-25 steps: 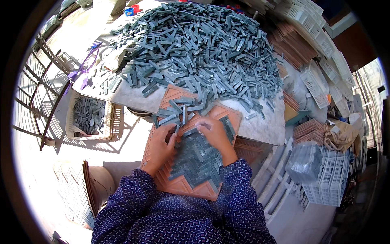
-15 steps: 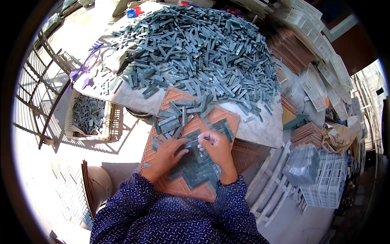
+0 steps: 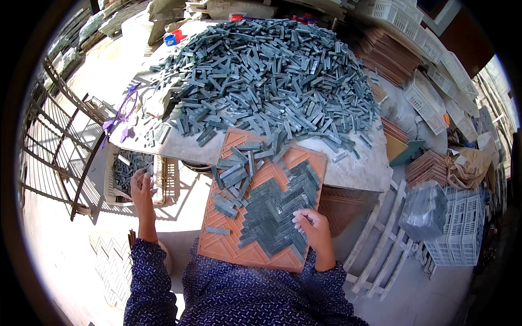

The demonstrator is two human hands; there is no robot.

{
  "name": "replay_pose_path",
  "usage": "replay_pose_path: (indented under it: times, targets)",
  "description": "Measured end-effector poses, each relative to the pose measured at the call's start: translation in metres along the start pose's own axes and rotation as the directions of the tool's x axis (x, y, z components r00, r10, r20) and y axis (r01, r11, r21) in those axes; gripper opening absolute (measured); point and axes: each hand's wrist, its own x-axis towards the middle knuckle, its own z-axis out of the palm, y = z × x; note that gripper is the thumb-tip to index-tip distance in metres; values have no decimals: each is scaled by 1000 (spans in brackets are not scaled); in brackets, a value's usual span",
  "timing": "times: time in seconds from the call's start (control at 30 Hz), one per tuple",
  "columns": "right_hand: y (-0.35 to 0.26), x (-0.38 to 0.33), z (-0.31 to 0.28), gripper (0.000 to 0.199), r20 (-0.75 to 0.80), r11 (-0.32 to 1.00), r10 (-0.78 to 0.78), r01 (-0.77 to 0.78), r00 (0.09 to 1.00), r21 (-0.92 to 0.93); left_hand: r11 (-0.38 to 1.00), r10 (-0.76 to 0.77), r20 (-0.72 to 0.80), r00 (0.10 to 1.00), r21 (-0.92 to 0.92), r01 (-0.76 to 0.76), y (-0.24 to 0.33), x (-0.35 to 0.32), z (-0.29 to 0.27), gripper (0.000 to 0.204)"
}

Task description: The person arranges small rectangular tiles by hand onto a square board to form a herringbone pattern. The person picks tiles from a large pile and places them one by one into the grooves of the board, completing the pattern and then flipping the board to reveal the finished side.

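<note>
My left hand [image 3: 142,190] is raised at the near edge of a cream plastic crate [image 3: 161,179] of stone strips, fingers apart and nothing visible in them. Just beyond its fingertips shows a pale stone strip [image 3: 124,158]; I cannot tell whether it lies in the crate or is in the air. My right hand [image 3: 312,228] hovers by the right side of a terracotta-coloured mould board [image 3: 217,247], fingers curled together, anything in them hidden. Dark green strips form a herringbone panel [image 3: 280,204] in the board's grooves. Loose strips [image 3: 234,171] lie piled on its upper left.
A large heap of green stone strips [image 3: 261,76] covers the table [image 3: 359,171] beyond the board. Blue and red rings [image 3: 173,38] sit at the far left. A curved metal rack [image 3: 65,141] stands left; white crates [image 3: 457,228], stacked boards [image 3: 386,51] and a pallet [image 3: 375,239] are right.
My left hand has swung from the board out left to the crate. My right hand has drawn back toward me and right, uncovering the herringbone panel. The camera view has shifted slightly.
</note>
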Motion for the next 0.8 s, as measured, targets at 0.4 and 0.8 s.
replay_pose_path:
  times: [0.4, 0.8]
  targets:
    - [4, -23, -3, 16, -49, 954, -228, 213, 972, -211, 581, 359, 677, 643, 377, -721, 19, -121, 147, 22]
    - [21, -37, -22, 14, -165, 949, -285, 253, 944, -190, 542, 387, 732, 561, 312, -781, 14, -119, 179, 19]
